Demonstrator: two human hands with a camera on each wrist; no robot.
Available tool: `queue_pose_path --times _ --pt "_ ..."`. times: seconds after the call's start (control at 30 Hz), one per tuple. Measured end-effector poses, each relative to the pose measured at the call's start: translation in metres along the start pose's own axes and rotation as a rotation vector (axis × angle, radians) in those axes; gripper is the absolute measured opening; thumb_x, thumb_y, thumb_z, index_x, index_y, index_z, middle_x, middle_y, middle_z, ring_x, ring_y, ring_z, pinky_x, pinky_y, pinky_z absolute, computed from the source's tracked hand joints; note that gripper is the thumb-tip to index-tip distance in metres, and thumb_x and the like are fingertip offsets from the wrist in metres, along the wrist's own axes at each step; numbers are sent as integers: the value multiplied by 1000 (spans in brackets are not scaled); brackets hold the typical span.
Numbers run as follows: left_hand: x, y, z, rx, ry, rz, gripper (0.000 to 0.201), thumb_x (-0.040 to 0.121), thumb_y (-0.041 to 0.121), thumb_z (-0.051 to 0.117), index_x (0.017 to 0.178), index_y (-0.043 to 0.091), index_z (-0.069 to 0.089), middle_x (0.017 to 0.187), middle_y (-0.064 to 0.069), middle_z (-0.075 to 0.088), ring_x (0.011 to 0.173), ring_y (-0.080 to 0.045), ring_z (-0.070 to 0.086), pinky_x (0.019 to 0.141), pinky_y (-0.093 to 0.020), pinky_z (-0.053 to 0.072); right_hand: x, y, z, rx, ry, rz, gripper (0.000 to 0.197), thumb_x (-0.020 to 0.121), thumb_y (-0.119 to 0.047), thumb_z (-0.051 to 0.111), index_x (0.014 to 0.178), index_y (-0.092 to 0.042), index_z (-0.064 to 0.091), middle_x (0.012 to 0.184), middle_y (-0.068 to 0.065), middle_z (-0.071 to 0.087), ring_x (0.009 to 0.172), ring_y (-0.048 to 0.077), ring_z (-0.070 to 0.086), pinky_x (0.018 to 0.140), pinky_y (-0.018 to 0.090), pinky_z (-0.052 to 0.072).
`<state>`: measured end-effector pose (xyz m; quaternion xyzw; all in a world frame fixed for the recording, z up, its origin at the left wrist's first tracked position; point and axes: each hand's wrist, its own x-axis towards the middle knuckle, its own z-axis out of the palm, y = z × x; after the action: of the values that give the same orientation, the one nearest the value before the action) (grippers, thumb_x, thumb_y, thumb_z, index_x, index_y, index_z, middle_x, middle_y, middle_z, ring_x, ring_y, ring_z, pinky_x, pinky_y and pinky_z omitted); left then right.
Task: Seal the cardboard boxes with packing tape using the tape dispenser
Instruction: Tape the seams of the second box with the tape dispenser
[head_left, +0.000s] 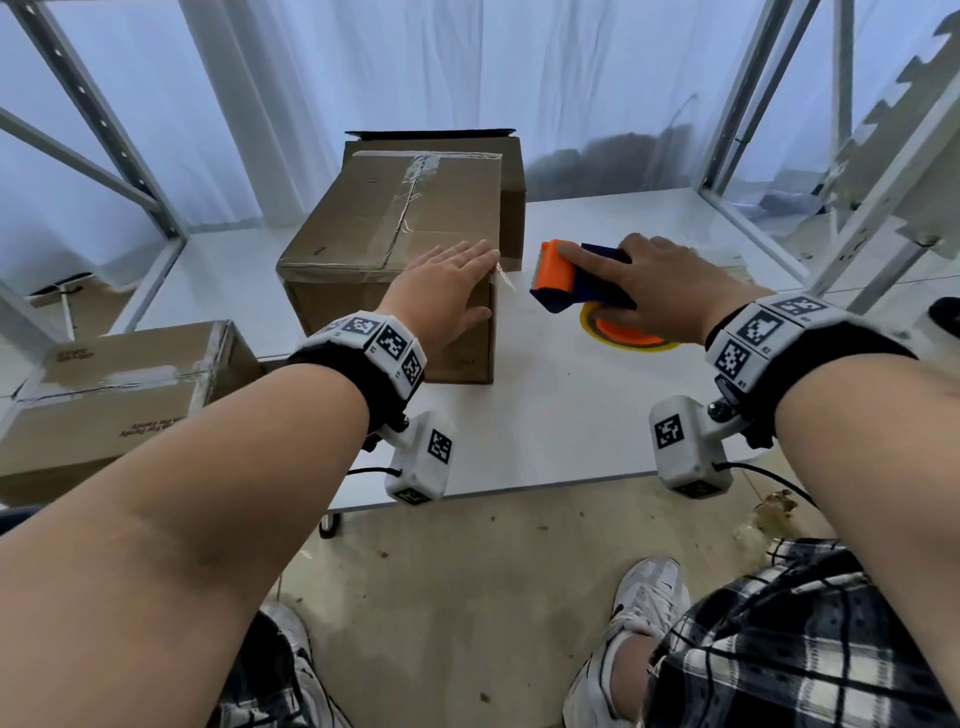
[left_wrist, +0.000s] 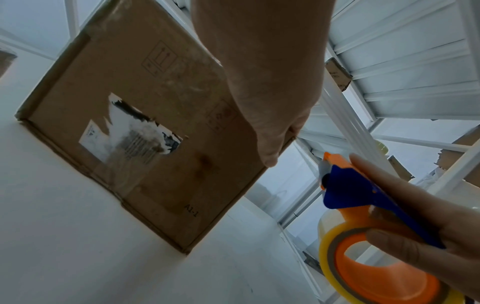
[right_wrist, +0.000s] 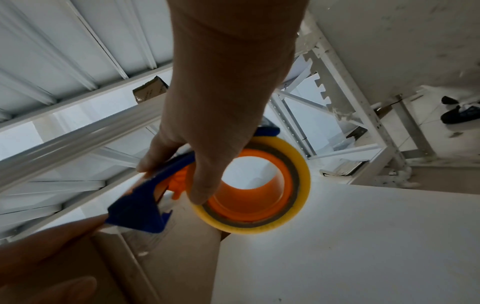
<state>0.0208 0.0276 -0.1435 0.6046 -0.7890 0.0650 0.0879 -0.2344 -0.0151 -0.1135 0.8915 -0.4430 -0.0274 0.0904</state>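
Note:
A brown cardboard box (head_left: 395, 234) stands on the white table (head_left: 571, 426), with clear tape along its top seam and edges. My left hand (head_left: 462, 275) lies flat on the box's near right corner, fingers straight, thumb down the front face (left_wrist: 270, 160). A short tape end (head_left: 505, 278) sticks out at that corner. Just right of the box, my right hand (head_left: 644, 280) grips the orange and blue tape dispenser (head_left: 571, 275) with its yellowish tape roll (head_left: 623, 335). The dispenser's blade end (right_wrist: 140, 211) points at the box's side (right_wrist: 176, 257), close to it.
A second box (head_left: 511, 176) stands right behind the first. A third taped box (head_left: 114, 384) sits lower at the left. Metal shelf frames (head_left: 841, 171) and white curtains surround the table. The table's right half is bare white surface.

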Motion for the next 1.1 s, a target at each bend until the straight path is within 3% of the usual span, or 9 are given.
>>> queue_pose_path --times 0.1,0.3,0.5,0.7,0.87,1.0,1.1 --pt "-1 1 4 11 28 -3 67 94 42 52 151 25 20 157 2 20 145 -16 17 119 -33 12 1 6 4 9 24 -8 73 94 -49 46 149 -45 -2 111 16 44 98 32 45 89 40 37" --pt "-2 0 13 11 116 -16 61 95 42 50 149 25 27 155 2 28 143 -15 24 119 -34 15 -15 27 17 6 17 46 76 92 -46 53 147 -45 1 107 19 45 93 34 46 83 41 36" --pt "0 3 19 -9 206 -46 52 97 36 50 145 24 36 152 3 35 140 -17 31 116 -33 15 -3 10 11 -108 -61 66 64 95 -42 45 147 -50 9 116 15 47 103 35 47 88 40 34" --pt "-1 0 17 19 168 -7 54 99 34 46 149 26 28 155 5 28 143 -14 25 117 -31 12 27 -22 -13 -167 -216 107 65 92 -24 51 140 -58 25 122 7 48 115 33 43 95 43 31" --pt "1 2 15 21 143 5 55 99 30 47 149 28 25 155 5 27 143 -13 23 117 -30 12 33 -41 -26 -130 -311 146 63 93 -15 49 138 -56 32 124 5 49 118 32 39 78 39 23" --pt "1 1 15 8 150 -6 54 99 28 46 149 28 26 155 5 27 143 -14 23 117 -30 12 43 -51 -16 -87 -337 122 64 91 -18 52 137 -56 31 114 5 49 111 32 43 92 44 32" --pt "2 0 15 6 148 -6 53 99 26 47 149 27 27 155 5 28 143 -15 24 117 -30 12 47 -53 -14 -62 -361 143 61 91 -20 53 137 -55 32 113 5 50 111 32 43 95 45 32"
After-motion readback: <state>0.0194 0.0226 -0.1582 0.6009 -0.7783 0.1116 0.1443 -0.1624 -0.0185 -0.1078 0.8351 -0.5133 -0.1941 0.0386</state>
